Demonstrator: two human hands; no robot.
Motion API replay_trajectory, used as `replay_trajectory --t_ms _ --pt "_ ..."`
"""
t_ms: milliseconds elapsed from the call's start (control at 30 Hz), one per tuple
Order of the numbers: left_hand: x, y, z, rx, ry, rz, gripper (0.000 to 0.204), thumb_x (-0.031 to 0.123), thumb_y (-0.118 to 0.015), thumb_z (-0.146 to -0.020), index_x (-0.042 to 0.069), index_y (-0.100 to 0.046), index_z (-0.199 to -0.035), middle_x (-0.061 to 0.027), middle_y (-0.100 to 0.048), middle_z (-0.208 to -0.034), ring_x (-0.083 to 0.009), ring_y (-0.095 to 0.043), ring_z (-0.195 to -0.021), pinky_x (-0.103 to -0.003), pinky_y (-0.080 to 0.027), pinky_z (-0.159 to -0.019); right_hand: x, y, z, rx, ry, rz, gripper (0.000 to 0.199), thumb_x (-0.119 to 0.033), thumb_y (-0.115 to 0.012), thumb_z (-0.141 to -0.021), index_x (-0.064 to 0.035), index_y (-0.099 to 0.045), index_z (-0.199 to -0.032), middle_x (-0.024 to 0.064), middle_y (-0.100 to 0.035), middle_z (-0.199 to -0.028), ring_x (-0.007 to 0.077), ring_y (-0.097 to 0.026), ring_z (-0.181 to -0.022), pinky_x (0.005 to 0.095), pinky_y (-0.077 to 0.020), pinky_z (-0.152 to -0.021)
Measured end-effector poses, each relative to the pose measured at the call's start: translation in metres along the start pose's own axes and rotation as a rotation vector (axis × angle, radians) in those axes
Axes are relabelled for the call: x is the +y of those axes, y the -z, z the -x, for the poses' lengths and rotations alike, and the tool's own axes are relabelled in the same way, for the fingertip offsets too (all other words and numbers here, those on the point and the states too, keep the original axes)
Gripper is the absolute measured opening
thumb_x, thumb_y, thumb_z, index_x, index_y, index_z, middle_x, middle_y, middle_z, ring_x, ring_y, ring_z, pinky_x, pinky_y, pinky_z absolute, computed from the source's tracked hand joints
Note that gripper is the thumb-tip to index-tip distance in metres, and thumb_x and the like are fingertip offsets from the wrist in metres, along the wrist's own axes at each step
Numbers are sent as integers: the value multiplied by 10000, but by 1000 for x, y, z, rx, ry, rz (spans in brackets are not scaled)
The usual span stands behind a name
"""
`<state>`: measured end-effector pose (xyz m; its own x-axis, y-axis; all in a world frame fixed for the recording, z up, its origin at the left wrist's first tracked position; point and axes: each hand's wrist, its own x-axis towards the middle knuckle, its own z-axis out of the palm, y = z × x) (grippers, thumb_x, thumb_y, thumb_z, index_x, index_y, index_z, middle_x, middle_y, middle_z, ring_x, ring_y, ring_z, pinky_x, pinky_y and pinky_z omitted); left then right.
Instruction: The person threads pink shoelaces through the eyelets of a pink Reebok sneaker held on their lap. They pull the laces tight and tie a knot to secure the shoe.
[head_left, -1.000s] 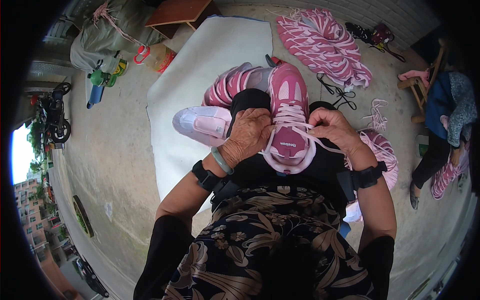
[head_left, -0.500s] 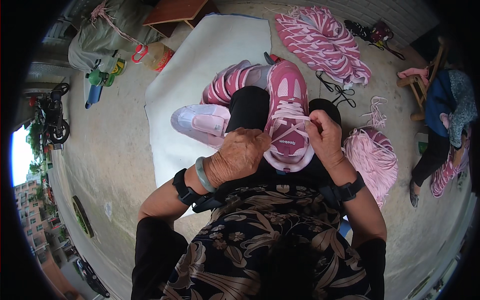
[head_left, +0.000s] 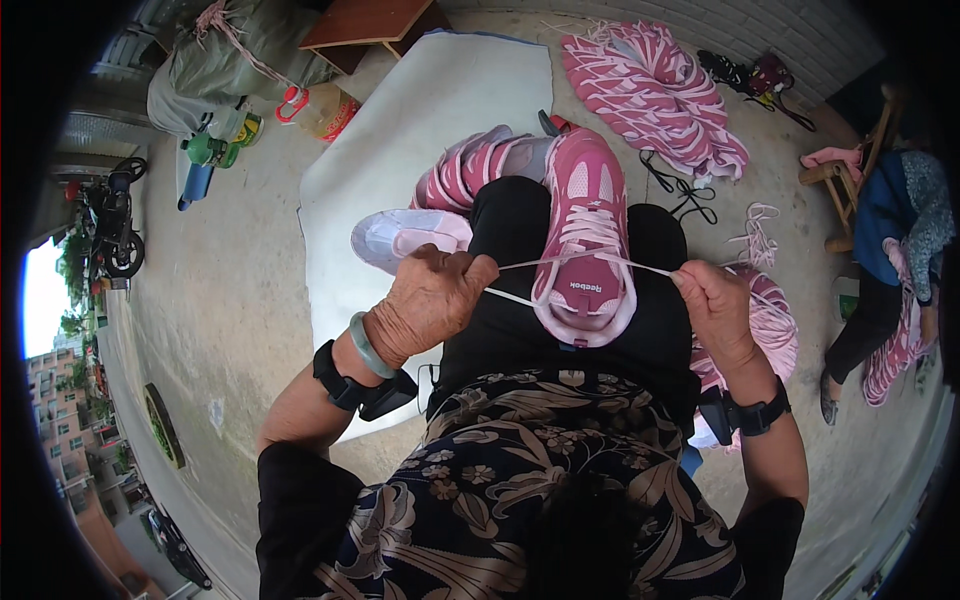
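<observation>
A pink sneaker (head_left: 583,190) rests on my lap between my knees, its toe pointing away from me and its heel opening nearest me. Pale pink laces cross over its tongue. My left hand (head_left: 432,300), left of the shoe, is closed on a shoelace (head_left: 515,265) pulled out sideways. My right hand (head_left: 716,310), on the other side, pinches the opposite stretch of lace, which runs taut above the shoe opening. Beside my left knee lie a pale-lined shoe upper (head_left: 385,238) and a curved row of nested pink uppers (head_left: 450,178).
A white sheet (head_left: 340,215) covers the ground ahead. Bundles of pink uppers (head_left: 650,95) and laces (head_left: 775,330) lie ahead and right. Plastic bottles (head_left: 325,110) stand at far left. Another person (head_left: 895,215) sits at right near a wooden chair (head_left: 845,190).
My hands have moved apart from close over the shoe, left hand leftward and right hand rightward. The lace is now stretched tight between them.
</observation>
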<state>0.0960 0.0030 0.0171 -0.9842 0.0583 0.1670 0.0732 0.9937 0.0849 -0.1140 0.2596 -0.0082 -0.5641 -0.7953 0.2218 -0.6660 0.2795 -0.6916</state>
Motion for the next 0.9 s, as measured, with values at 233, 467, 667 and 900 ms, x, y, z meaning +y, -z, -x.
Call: replay_trajectory --t_ms 233,467,667,900 --pt "-25 1 0 -105 -85 -134 230 87 -579 -682 75 -549 -909 -68 -556 -624 -228 -584 -562 -334 -452 -535 35 5 3 -187 -109 -61 123 -143 -594 -841 -33 -580 -787 126 -550 -626 294 -556 -575 342 -427 -525" --pt "-10 38 -9 159 -114 -195 220 118 -670 -684 55 -564 -867 -16 -503 -588 -177 -537 -516 -303 -423 -510 13 -14 -25 -72 124 -16 184 -137 -573 -837 9 -588 -947 142 -595 -895 322 -571 -828 373 -459 -716" --pt "4 63 -51 363 -271 -126 248 44 -733 -641 47 -578 -834 3 -417 -535 -155 -452 -452 -281 -372 -465 -58 -57 -84 -498 -71 -716 286 -240 -503 -923 16 -587 -1020 56 -577 -715 111 -546 -649 245 -450 -633" --pt "-10 25 -52 446 -24 282 159 56 -687 -728 27 -628 -873 -67 -593 -634 -213 -531 -518 -307 -411 -502 -61 51 -107 -351 -2 -1159 258 -161 -503 -907 18 -573 -1078 -24 -497 -612 17 -381 -480 154 -325 -436"
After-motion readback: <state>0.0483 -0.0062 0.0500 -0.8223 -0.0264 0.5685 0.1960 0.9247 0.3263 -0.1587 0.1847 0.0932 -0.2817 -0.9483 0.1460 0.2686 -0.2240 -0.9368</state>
